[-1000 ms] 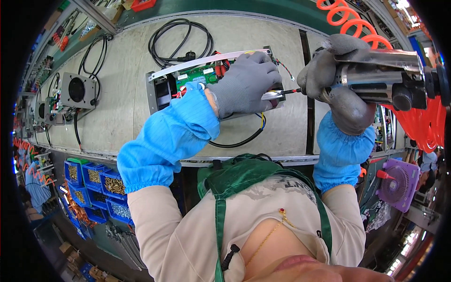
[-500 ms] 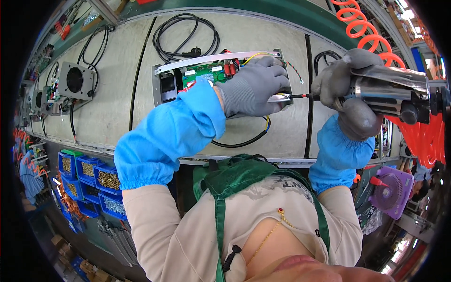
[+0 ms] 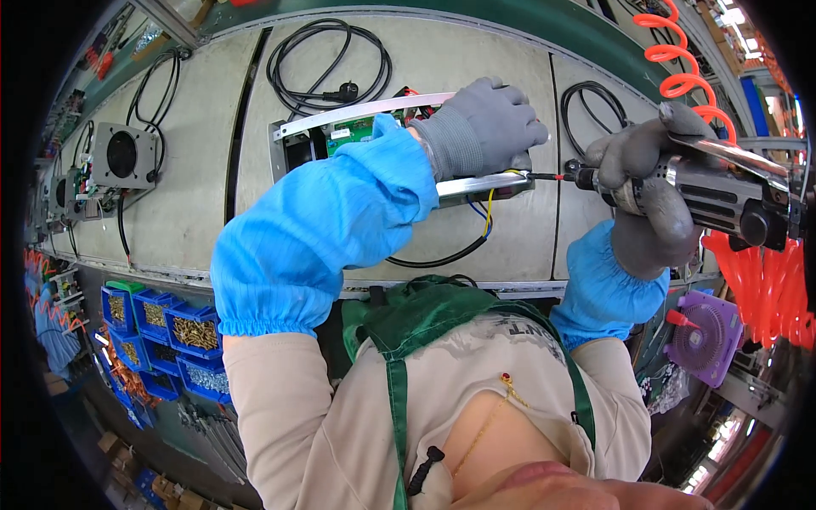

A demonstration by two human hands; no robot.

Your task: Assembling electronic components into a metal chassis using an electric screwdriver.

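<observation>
A metal chassis (image 3: pixel 365 110) with silver rails and a green circuit board (image 3: pixel 351 133) lies on the bench. My left hand (image 3: pixel 480 127), in a grey glove, is closed over its right end, fingers curled past the edge and thumb near the front rail. My right hand (image 3: pixel 650 208), gloved too, grips a pneumatic screwdriver (image 3: pixel 714 200) held level. Its thin bit (image 3: pixel 548 176) points left and meets the chassis's right end by the front rail; my left fingers partly hide the contact, and no screw can be made out.
A coiled black power cord (image 3: pixel 280 64) lies behind the chassis, another cable coil (image 3: pixel 582 98) to the right. Fan units (image 3: pixel 126 155) stand at the left. An orange spiral air hose (image 3: pixel 667 53) hangs at the right. Blue bins (image 3: pixel 194 333) of screws and a purple fan (image 3: pixel 704 340) sit below.
My left hand has shifted right and up, its fingers now curled over the chassis end. The screwdriver has moved slightly down and right, and its bit still points at the chassis.
</observation>
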